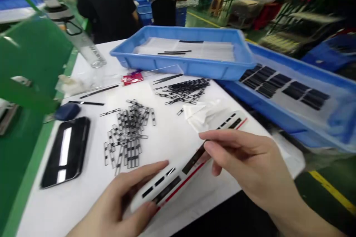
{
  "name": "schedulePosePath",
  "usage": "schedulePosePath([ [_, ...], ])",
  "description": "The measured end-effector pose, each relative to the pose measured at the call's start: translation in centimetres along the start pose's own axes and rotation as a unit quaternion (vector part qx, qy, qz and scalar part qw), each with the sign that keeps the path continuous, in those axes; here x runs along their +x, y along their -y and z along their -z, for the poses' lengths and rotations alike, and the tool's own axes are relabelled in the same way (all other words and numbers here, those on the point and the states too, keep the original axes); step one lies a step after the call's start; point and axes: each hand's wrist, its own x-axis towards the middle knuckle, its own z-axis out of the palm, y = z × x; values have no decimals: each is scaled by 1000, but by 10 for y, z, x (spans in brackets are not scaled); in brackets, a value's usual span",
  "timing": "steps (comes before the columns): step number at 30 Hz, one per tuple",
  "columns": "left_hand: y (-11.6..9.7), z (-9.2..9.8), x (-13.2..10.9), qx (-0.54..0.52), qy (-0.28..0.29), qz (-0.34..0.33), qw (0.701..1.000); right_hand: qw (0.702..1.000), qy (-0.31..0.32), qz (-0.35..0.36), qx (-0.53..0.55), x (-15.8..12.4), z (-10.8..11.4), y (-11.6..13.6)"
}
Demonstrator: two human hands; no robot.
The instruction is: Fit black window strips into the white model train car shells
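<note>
Your left hand (119, 196) has the white strip (179, 168) held, fingers (144, 177) curled around its lower end, with black pieces and a red line running along it. Your right hand (244, 159) hangs just above, thumb and fingertips (214, 148) pinched together at a black piece on the strip; gripping it or not, you can't tell. Ahead on the white table (83, 200), there's a heap of clips (128, 137), then a black pile (183, 90) and tweezers (167, 78), with a tissue (204, 114) nearby. A shiny black slab (66, 152) lies left. Beyond, a blue tray (180, 68) and a second blue tray (306, 70) hold black strips, and people (105, 7) stand past the table!
</note>
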Motion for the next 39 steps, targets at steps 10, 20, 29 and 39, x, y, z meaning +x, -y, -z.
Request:
schedulePosePath([
  [10,-14,7,9,-110,104,-87,985,995,-23,44,-82,-20,-23,1],
  [20,-23,5,18,-114,133,-104,979,987,23,-14,-159,-40,-28,-2],
  [29,-28,2,23,-110,144,-102,978,974,18,23,-223,-46,-28,-6],
  [39,-31,-6,23,-105,81,-84,988,976,3,46,-213,-46,-40,-10],
])
